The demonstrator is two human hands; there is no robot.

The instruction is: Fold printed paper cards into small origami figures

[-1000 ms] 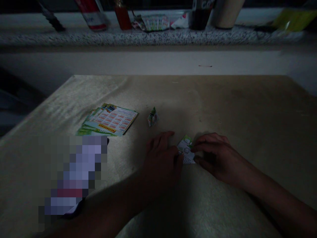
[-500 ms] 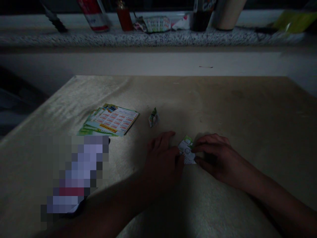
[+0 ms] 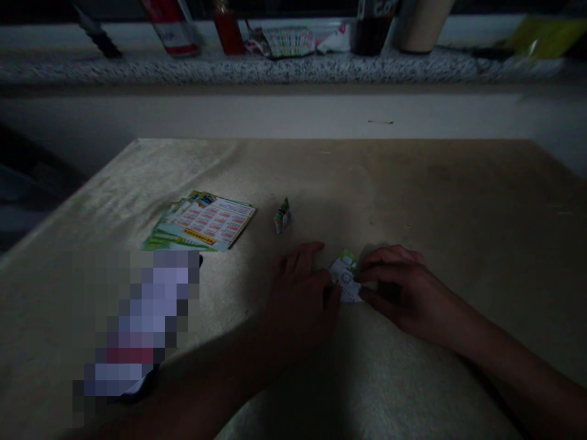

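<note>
A small folded printed paper (image 3: 345,275), white with a green top corner, lies on the table between my hands. My left hand (image 3: 302,299) holds its left edge, with the thumb and index finger against it and the other fingers bent on the tabletop. On the opposite side, my right hand (image 3: 397,284) has its thumb and fingertips drawn together at the paper's right edge. The fingertips hide parts of both edges. Beyond my left hand stands a small folded green-and-white paper piece (image 3: 283,217).
A fanned stack of printed cards (image 3: 206,223) lies at the left on the table (image 3: 413,195). Nearer is a pixelated phone-like object (image 3: 142,318). Along the speckled sill (image 3: 298,70) stand a red-and-white can (image 3: 174,30), a red bottle (image 3: 228,30) and a dark bottle (image 3: 372,33).
Both hands stay at the paper in nearly the same pose. The whole view has shifted very slightly.
</note>
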